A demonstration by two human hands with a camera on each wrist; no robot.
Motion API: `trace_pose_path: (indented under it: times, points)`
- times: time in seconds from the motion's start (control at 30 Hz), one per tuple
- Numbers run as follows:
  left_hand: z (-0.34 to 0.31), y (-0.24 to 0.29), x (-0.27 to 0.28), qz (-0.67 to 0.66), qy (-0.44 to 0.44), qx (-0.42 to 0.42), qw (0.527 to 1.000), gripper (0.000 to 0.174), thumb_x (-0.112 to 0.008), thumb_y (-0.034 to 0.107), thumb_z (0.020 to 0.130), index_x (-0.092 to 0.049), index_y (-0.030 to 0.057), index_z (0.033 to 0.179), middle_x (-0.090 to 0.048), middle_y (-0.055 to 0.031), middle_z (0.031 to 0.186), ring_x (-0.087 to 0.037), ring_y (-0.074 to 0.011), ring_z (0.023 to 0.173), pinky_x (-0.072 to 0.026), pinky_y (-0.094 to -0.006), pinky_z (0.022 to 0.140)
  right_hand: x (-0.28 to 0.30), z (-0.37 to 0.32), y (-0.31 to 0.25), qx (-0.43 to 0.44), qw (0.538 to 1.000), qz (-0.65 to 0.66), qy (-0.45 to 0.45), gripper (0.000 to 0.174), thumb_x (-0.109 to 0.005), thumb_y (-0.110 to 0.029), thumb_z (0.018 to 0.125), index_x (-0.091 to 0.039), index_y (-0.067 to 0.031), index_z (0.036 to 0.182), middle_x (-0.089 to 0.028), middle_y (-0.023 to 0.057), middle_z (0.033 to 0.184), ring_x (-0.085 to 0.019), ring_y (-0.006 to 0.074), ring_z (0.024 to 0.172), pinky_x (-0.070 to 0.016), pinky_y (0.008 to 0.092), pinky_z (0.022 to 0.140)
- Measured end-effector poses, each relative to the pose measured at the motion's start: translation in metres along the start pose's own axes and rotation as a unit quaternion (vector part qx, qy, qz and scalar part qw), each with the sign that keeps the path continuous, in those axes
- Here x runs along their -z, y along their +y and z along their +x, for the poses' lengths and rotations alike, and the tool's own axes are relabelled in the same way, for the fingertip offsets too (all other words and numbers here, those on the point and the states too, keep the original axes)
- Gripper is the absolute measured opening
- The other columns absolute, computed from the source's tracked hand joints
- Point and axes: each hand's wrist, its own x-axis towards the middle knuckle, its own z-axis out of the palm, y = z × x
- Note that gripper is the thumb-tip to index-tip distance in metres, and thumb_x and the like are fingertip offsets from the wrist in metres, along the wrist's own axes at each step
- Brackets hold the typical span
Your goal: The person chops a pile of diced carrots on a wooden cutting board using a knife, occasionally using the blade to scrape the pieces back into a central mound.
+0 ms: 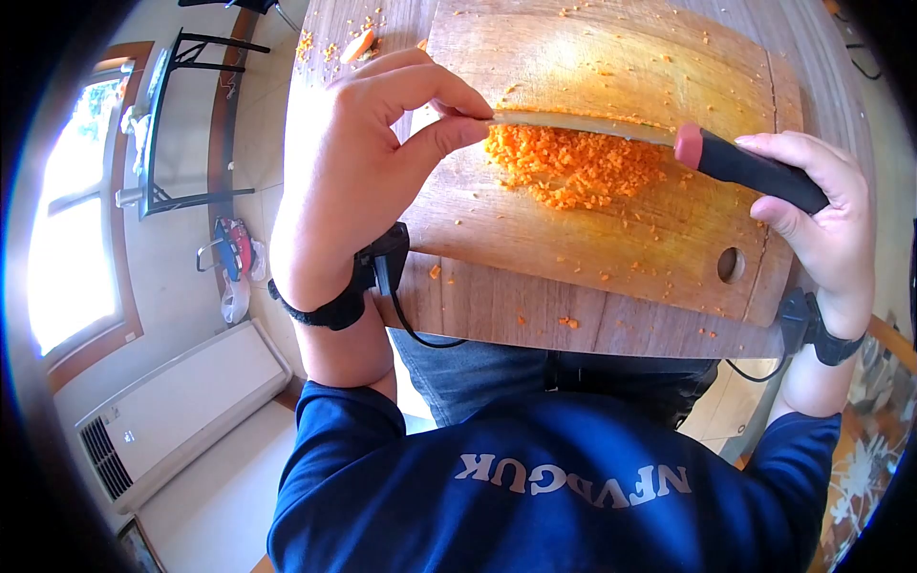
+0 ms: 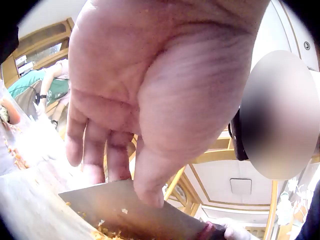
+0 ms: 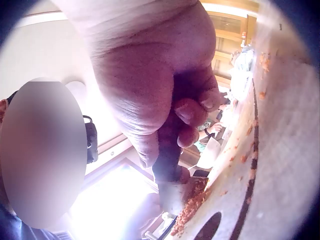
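Note:
A kitchen knife lies crosswise over the wooden cutting board, along the far edge of a heap of finely chopped carrot. My right hand grips its dark handle, fingers wrapped round it in the right wrist view. At the tip end, my left hand pinches the blade between thumb and fingertips. The broad face of the blade shows in the left wrist view, with bits of carrot stuck on it. The heap partly hides behind the blade there.
Carrot crumbs are scattered over the board and the wood-grain table. A larger carrot piece lies at the far left of the table. Near its right end the board has a round hole and a long crack. Another person appears in the background.

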Motion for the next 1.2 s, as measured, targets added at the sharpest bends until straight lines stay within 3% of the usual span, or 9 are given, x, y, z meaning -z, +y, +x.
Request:
trace_pose_path:
  times: [0.47,0.6,0.63,0.77,0.97,1.2]
  points:
    - [-0.002,0.000,0.005,-0.019,-0.041,-0.007,0.999,0.014,-0.081,0.004,0.079,-0.074,0.0017,0.092,-0.067,-0.0059,0.084,-0.063,-0.0179,0.082,-0.0474,-0.0304,0.076,0.005,-0.002,-0.005,0.015,1.000,-0.006,-0.008,0.035,-0.081,-0.030,0.085,-0.073,-0.0074,0.110,-0.074,0.0096,0.101,-0.071,0.0231,0.092,-0.0548,0.0294,0.082]
    - [0.003,-0.003,0.001,0.007,0.041,-0.038,0.998,0.011,-0.079,0.003,0.082,-0.074,0.0018,0.092,-0.069,-0.0057,0.089,-0.064,-0.0172,0.086,-0.0484,-0.0294,0.079,0.000,-0.002,-0.002,0.023,1.000,0.014,0.016,0.033,-0.079,-0.025,0.087,-0.071,-0.0072,0.113,-0.073,0.0096,0.106,-0.070,0.0226,0.096,-0.0549,0.0294,0.085]
    - [0.004,-0.004,-0.001,0.022,0.079,-0.038,0.996,0.010,-0.078,0.003,0.083,-0.075,0.0019,0.092,-0.070,-0.0057,0.091,-0.064,-0.0170,0.087,-0.0488,-0.0289,0.080,-0.004,-0.002,-0.004,-0.012,0.999,0.026,0.023,0.034,-0.079,-0.024,0.087,-0.070,-0.0074,0.116,-0.072,0.0096,0.109,-0.069,0.0224,0.098,-0.0547,0.0291,0.087]
    - [0.005,-0.009,-0.002,0.028,0.093,-0.025,0.995,0.012,-0.075,0.003,0.086,-0.076,0.0032,0.098,-0.072,-0.0071,0.098,-0.066,-0.0180,0.092,-0.0506,-0.0282,0.082,-0.012,-0.003,-0.004,-0.061,0.996,0.053,0.029,0.039,-0.078,-0.025,0.088,-0.067,-0.0081,0.122,-0.069,0.0098,0.114,-0.068,0.0225,0.101,-0.0539,0.0280,0.091]
    - [0.004,-0.004,-0.004,0.057,0.059,0.017,0.996,0.016,-0.073,0.004,0.089,-0.076,0.0043,0.104,-0.072,-0.0080,0.106,-0.068,-0.0210,0.100,-0.0524,-0.0297,0.088,-0.005,0.003,-0.001,-0.008,0.999,0.009,0.031,0.038,-0.080,-0.018,0.085,-0.068,-0.0057,0.119,-0.070,0.0098,0.111,-0.068,0.0220,0.099,-0.0534,0.0282,0.088]
    - [0.004,-0.009,-0.006,0.052,0.037,-0.007,0.998,0.027,-0.075,0.008,0.088,-0.074,0.0062,0.114,-0.071,-0.0098,0.118,-0.068,-0.0250,0.108,-0.0511,-0.0318,0.093,-0.005,0.004,0.003,-0.044,0.998,0.024,0.035,0.040,-0.080,-0.016,0.084,-0.068,-0.0052,0.120,-0.070,0.0093,0.110,-0.067,0.0213,0.099,-0.0521,0.0276,0.088]
